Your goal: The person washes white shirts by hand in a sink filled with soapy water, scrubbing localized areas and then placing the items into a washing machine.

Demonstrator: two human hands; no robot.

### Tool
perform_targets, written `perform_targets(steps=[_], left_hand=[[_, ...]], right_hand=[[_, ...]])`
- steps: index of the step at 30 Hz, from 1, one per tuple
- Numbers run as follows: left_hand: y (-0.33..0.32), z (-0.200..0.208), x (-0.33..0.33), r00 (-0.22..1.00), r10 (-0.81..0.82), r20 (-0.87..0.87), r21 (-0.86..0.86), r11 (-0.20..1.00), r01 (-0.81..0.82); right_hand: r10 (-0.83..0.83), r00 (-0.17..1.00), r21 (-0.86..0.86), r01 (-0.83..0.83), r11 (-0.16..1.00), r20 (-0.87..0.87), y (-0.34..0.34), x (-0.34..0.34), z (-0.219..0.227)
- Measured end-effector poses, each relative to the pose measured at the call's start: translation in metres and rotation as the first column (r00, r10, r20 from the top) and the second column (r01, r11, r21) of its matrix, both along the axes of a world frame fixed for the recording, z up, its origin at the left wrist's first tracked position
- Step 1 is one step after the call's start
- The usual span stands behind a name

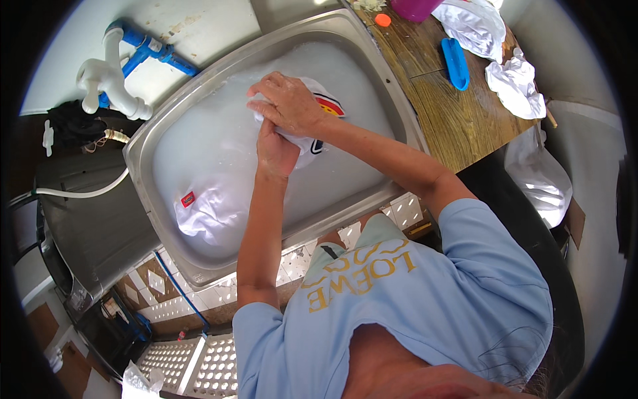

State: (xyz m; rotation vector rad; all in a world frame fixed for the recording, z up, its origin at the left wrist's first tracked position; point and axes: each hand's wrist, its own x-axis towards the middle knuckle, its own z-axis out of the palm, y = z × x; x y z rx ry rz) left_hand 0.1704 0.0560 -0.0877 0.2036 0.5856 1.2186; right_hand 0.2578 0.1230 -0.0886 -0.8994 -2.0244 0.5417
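Both my hands grip a white cloth garment [318, 90] with a red, yellow and black print, over cloudy water in a metal sink [399, 110]. My right hand [290, 103] lies on top, its fingers curled over the bunched fabric. Just below and touching it, my left hand [277, 149] is closed around the cloth from the near side. Part of the garment is hidden by my hands, and its lower part hangs at the water. A second white garment [216, 214] with a red label floats partly submerged near the sink's left end.
A white tap [109, 80] on blue pipe stands at the back left, with a pale hose [86, 192] below it. On the wooden counter [442, 126] at right lie a blue brush-like item [455, 64], an orange cap [383, 20], a purple container [415, 8] and white cloths [515, 85].
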Motion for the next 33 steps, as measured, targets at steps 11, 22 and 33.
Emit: perform_targets(steps=[11,22,33], left_hand=[[0.006,0.010,-0.016,0.972,-0.093,-0.215,0.043,0.994,0.104],[0.015,0.042,-0.012,0.865,-0.119,-0.487,0.162,0.961,0.224],[0.043,0.036,-0.083,0.710,0.003,-0.704,0.169,0.972,0.164]], right_hand=[[-0.218,0.958,-0.691,0.030,0.722,-0.187,0.055,0.166,0.049],[0.065,0.977,-0.282,-0.122,0.952,-0.204,0.022,0.130,0.048],[-0.316,0.478,-0.567,-0.755,0.330,-0.819,0.009,0.077,0.007]])
